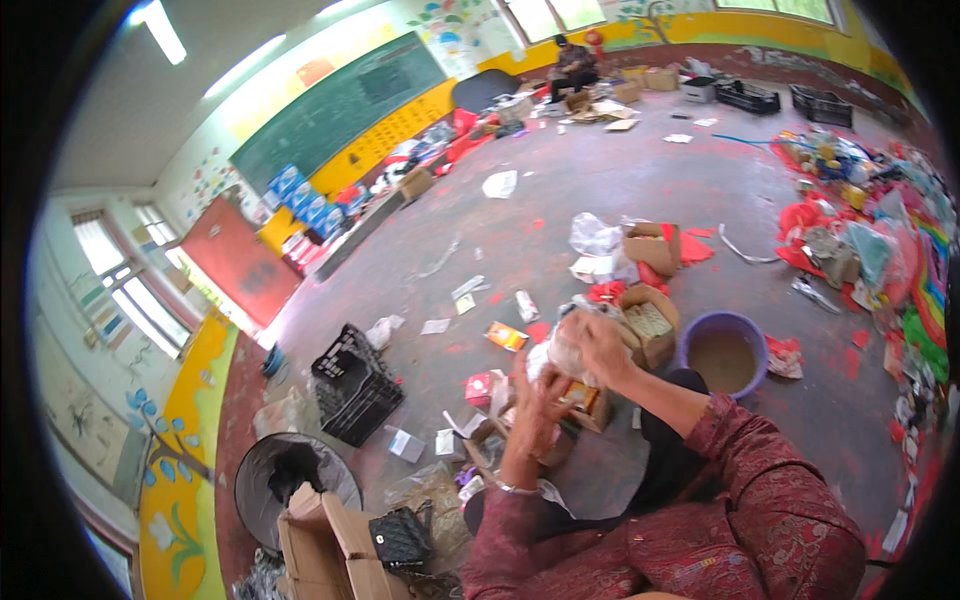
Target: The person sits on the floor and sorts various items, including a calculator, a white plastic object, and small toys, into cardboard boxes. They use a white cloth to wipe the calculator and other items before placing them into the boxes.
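A whitish, translucent bundle that looks like a plastic bag (pixel 567 352) is between my hands, above the boxes in front of me. My right hand (pixel 603 352) closes over its right side, fingers bent. Against its lower left side my left hand (pixel 540 398) has its fingers curled; what is inside the bundle I cannot make out. Just below the hands stands a small orange-and-brown box (pixel 587 405). An open cardboard box (pixel 650 325) with pale contents sits beyond my right wrist. To its right is a purple basin (pixel 765 365) holding murky water.
A black plastic crate (pixel 360 390), a small white box (pixel 405 445) and an open carton (pixel 320 545) with a black quilted bag (pixel 400 538) lie to the left. Heaped plastic bags and scraps (pixel 880 240) line the right side. Far off, a person (pixel 573 65) sits among cardboard.
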`<action>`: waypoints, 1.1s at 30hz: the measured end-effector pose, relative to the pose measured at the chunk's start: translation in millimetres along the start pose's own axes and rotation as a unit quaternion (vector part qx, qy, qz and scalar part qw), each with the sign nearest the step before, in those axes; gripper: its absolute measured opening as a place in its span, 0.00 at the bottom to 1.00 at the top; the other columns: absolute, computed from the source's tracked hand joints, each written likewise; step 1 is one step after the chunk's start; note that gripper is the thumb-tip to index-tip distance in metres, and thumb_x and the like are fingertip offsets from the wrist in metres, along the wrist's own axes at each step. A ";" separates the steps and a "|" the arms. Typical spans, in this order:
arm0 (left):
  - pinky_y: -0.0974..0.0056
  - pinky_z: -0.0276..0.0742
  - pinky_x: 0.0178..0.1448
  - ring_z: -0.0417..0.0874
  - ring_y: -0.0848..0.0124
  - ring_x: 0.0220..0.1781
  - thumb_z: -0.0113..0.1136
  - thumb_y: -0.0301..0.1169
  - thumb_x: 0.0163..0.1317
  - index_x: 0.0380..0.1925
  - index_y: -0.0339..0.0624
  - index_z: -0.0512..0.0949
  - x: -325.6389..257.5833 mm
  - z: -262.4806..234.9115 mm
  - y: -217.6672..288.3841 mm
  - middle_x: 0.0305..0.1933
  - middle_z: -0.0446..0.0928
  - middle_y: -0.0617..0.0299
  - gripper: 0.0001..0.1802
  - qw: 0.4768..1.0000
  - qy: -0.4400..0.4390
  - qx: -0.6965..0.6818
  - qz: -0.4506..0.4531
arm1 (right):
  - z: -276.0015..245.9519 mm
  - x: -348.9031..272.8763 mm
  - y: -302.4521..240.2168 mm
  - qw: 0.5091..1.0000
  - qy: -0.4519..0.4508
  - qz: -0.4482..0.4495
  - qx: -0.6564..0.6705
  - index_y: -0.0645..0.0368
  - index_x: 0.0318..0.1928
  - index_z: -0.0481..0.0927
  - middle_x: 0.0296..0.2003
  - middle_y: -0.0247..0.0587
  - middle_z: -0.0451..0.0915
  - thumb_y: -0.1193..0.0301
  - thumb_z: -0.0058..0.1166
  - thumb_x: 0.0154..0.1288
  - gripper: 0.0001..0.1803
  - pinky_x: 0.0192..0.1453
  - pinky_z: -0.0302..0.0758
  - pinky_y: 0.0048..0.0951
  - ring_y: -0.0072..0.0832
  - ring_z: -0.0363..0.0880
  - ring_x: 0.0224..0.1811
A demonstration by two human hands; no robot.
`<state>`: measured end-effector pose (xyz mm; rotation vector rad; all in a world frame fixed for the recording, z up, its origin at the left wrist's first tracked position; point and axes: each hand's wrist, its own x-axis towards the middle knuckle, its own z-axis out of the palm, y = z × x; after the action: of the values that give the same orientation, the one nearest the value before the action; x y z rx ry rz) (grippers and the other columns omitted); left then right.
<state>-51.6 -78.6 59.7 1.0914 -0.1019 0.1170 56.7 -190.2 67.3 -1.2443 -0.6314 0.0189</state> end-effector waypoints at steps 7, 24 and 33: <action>0.74 0.64 0.29 0.69 0.80 0.25 0.60 0.36 0.52 0.40 0.39 0.74 38.0 -77.8 -31.7 0.27 0.72 0.69 0.17 0.979 0.182 0.090 -0.035 | 23.2 32.3 67.9 0.990 -0.099 0.061 -0.077 0.61 0.31 0.74 0.24 0.37 0.73 0.64 0.40 0.65 0.14 0.25 0.67 0.24 0.23 0.71 0.25; 0.70 0.73 0.39 0.74 0.71 0.41 0.51 0.16 0.48 0.48 0.44 0.68 70.2 -118.1 -50.5 0.46 0.71 0.61 0.24 0.970 0.210 -0.116 -0.039 | -3.9 78.3 123.1 0.900 -0.074 0.246 0.353 0.63 0.33 0.76 0.45 0.43 0.73 0.82 0.49 0.46 0.10 0.56 0.65 0.32 0.32 0.70 0.49; 0.69 0.70 0.48 0.72 0.67 0.53 0.49 0.08 0.38 0.65 0.52 0.47 74.4 -77.3 -31.6 0.58 0.63 0.51 0.50 0.982 0.161 0.093 0.023 | -18.6 86.9 103.2 0.882 -0.018 0.294 0.368 0.63 0.38 0.75 0.36 0.39 0.77 0.81 0.50 0.53 0.09 0.45 0.73 0.26 0.26 0.76 0.38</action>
<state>28.5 -21.0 7.0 1.2422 0.1772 0.3478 170.4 -140.9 10.7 -0.6424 -0.2046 0.7306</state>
